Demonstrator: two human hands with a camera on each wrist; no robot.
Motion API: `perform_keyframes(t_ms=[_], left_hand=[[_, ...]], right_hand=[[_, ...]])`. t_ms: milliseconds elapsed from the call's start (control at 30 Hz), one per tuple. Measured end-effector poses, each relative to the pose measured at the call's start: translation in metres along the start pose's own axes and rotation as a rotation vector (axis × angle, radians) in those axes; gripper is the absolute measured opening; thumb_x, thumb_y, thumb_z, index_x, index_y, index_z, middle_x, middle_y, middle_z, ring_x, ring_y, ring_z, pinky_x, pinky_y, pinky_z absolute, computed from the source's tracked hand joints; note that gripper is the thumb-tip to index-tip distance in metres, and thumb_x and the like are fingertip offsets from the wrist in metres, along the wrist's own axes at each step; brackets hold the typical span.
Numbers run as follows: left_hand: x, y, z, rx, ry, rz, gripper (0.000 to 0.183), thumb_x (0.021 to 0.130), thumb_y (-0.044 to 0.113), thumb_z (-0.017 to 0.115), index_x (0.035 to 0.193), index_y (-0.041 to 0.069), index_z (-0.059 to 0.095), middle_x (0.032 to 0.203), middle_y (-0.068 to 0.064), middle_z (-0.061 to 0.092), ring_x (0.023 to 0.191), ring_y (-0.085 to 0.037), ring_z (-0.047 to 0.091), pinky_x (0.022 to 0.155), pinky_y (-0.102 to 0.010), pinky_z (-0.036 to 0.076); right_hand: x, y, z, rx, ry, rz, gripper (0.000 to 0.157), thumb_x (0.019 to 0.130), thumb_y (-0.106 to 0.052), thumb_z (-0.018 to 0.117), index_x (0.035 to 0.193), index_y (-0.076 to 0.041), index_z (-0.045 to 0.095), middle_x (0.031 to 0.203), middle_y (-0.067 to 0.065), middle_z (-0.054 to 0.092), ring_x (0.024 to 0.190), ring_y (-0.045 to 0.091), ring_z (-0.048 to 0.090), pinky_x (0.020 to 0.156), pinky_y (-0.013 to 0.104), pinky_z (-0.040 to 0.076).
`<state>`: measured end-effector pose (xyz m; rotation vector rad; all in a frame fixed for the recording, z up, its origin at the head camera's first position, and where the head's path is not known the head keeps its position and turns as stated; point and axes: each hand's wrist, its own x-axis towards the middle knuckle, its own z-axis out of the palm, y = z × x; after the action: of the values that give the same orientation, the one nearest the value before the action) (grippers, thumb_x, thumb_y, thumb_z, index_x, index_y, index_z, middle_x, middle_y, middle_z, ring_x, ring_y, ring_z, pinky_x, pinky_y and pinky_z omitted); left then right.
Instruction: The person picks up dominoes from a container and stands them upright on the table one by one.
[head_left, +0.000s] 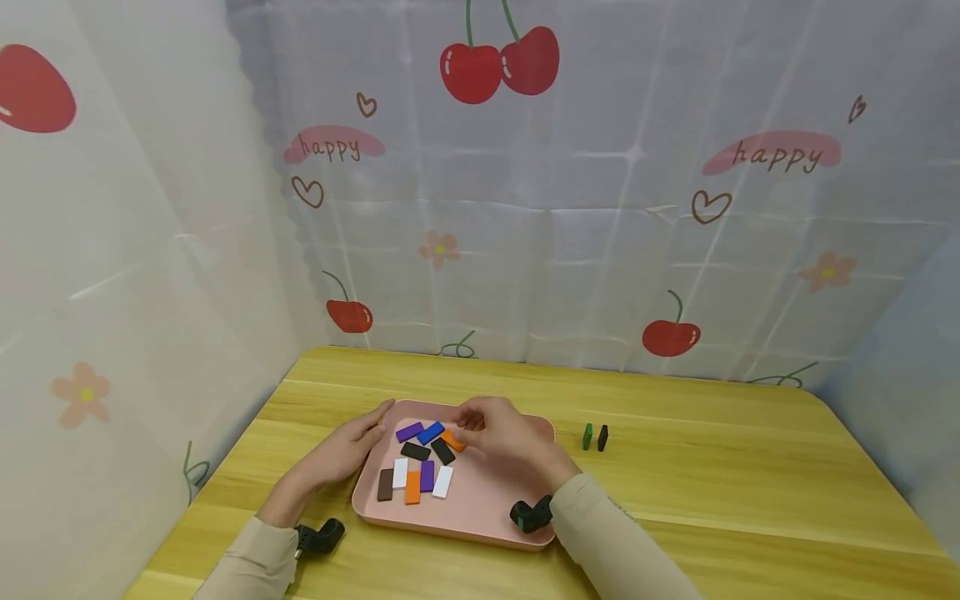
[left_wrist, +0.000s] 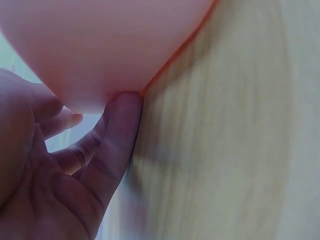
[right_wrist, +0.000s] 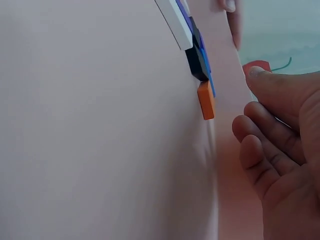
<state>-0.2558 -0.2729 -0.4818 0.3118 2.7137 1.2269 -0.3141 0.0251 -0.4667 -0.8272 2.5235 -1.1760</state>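
A pink tray [head_left: 487, 500] on the table holds several small domino-like blocks, grouped on its left side. My left hand [head_left: 341, 450] rests along the tray's left wall, fingers nearly straight; in the left wrist view, fingertips [left_wrist: 125, 107] touch the outer corner. Over the tray's far side is my right hand [head_left: 501, 433], its fingers loosely bent and holding nothing in the right wrist view. Nearest to it lies an orange block [head_left: 453, 440], beside a blue block [head_left: 431, 432] and a black block [head_left: 443, 452]. White blocks [head_left: 442, 482], a brown block [head_left: 385, 484] and purple blocks [head_left: 427, 476] lie flat around them.
Right of the tray, a green block [head_left: 587, 437] and a black block [head_left: 603, 438] stand upright on the wooden table [head_left: 720, 483]. A patterned curtain [head_left: 540, 217] hangs behind the table. Black wrist devices [head_left: 321, 536] show at both sleeves.
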Motion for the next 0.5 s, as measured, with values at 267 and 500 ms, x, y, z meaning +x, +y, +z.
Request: perform_keyframes(t_ms=[267, 500], left_hand=[[0.0002, 0.0029, -0.0001, 0.0, -0.004, -0.005, 0.055, 0.114, 0.028, 0.036, 0.166, 0.015, 0.022, 0.172, -0.01, 0.023, 0.159, -0.035, 0.019, 0.128, -0.058, 0.019], [0.0002, 0.0047, 0.0005, -0.003, 0.0, -0.014, 0.055, 0.114, 0.027, 0.036, 0.166, 0.015, 0.022, 0.171, -0.011, 0.024, 0.158, -0.035, 0.02, 0.127, -0.058, 0.019]], right_hand=[[-0.0005, -0.0014, 0.0049, -0.095, -0.047, -0.011, 0.026, 0.096, -0.022, 0.074, 0.121, -0.016, 0.073, 0.105, -0.008, 0.069, 0.094, 0.008, 0.063, 0.09, 0.026, 0.058], [0.0017, 0.0007, 0.0071, -0.17, -0.057, -0.018, 0.027, 0.096, -0.026, 0.074, 0.123, -0.019, 0.073, 0.106, -0.008, 0.067, 0.094, 0.009, 0.061, 0.091, 0.024, 0.057]])
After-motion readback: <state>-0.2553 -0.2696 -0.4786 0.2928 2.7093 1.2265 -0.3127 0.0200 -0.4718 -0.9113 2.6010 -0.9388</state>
